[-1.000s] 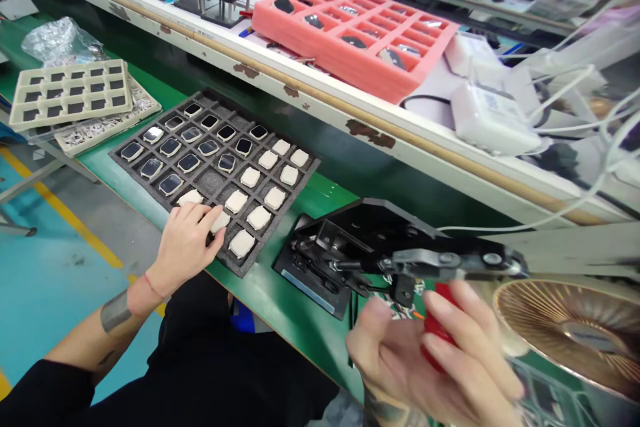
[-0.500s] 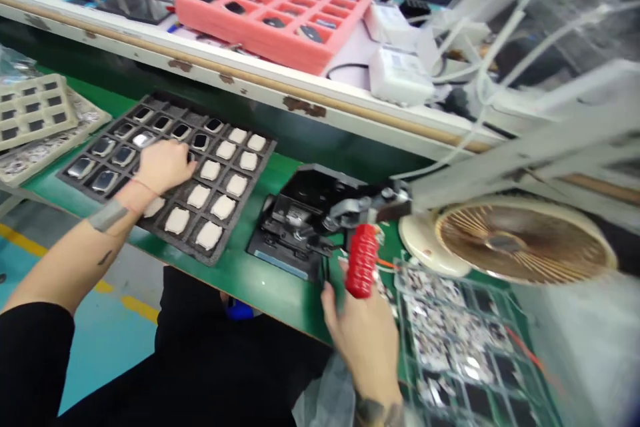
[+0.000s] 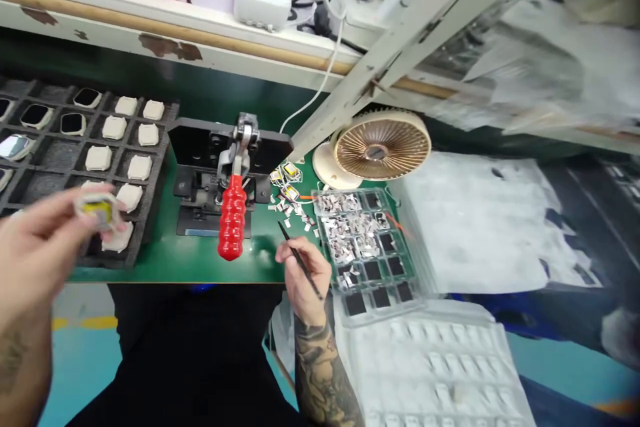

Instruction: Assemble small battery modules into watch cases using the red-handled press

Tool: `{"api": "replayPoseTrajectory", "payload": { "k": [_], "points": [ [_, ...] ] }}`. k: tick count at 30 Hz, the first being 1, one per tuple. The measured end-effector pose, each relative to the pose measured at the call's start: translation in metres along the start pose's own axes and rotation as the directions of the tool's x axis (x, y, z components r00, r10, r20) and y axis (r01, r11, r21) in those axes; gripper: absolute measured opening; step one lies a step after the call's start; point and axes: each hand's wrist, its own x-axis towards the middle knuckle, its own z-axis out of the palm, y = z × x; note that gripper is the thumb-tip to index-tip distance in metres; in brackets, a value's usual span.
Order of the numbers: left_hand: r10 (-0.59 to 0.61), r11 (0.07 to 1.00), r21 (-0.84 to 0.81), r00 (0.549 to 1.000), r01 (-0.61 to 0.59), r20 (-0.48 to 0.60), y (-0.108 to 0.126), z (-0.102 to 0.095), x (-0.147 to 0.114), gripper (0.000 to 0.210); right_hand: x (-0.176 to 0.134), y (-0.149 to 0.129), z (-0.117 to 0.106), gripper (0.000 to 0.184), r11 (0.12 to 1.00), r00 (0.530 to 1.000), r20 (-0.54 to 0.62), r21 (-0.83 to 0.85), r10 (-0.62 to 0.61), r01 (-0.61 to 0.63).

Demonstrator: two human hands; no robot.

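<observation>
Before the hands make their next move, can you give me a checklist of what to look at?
1. Left grip has the case, yellow part showing inside: ok.
2. Right grip has the black tool: ok.
3. Red handle not touched by either grip: ok.
4. No loose bits on the bench: not ok, small white bits are scattered there.
5. Fan switched on: cannot tell.

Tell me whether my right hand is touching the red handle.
Apart. The head view shows the right hand holding a slim black tool, with green tabletop plainly visible between that hand and the red handle.
</observation>
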Motion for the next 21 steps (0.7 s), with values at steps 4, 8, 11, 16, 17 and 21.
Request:
{"api": "replayPoseTrajectory", "payload": {
  "k": [4, 8, 11, 16, 17, 21],
  "points": [
    [0.056, 0.905, -0.402, 0.896, 0.141, 0.441, -0.008, 0.088, -0.051, 0.031, 0.006, 0.0, 0.031, 0.018, 0.998, 0.981, -0.18, 0.0, -0.067, 0.069],
    [0.022, 0.812, -0.526, 0.888, 0.252, 0.459, -0.044, 0.157, -0.06, 0.043, 0.003, 0.0, 0.055, 0.014, 0.997, 0.994, -0.103, -0.068, -0.029, 0.022],
    [0.025, 0.832, -0.505, 0.895, 0.228, 0.446, -0.061, 0.17, -0.061, 0.048, -0.008, 0.007, 0.064, 0.011, 0.983, 0.997, -0.066, -0.183, -0.043, 0.03],
    [0.108, 0.864, -0.485, 0.889, 0.137, 0.444, -0.06, 0.163, -0.062, 0.047, -0.02, 0.018, 0.071, 0.012, 0.973, 0.999, -0.053, -0.232, -0.011, -0.002],
    [0.119, 0.869, -0.479, 0.887, 0.124, 0.445, -0.059, 0.162, -0.062, 0.046, -0.02, 0.019, 0.072, 0.012, 0.972, 0.999, -0.047, -0.235, -0.007, -0.004],
    [0.131, 0.884, -0.459, 0.896, 0.088, 0.424, -0.055, 0.161, -0.061, 0.04, -0.013, 0.018, 0.074, 0.013, 0.964, 0.999, -0.032, -0.265, 0.002, -0.011]
  ]
}}
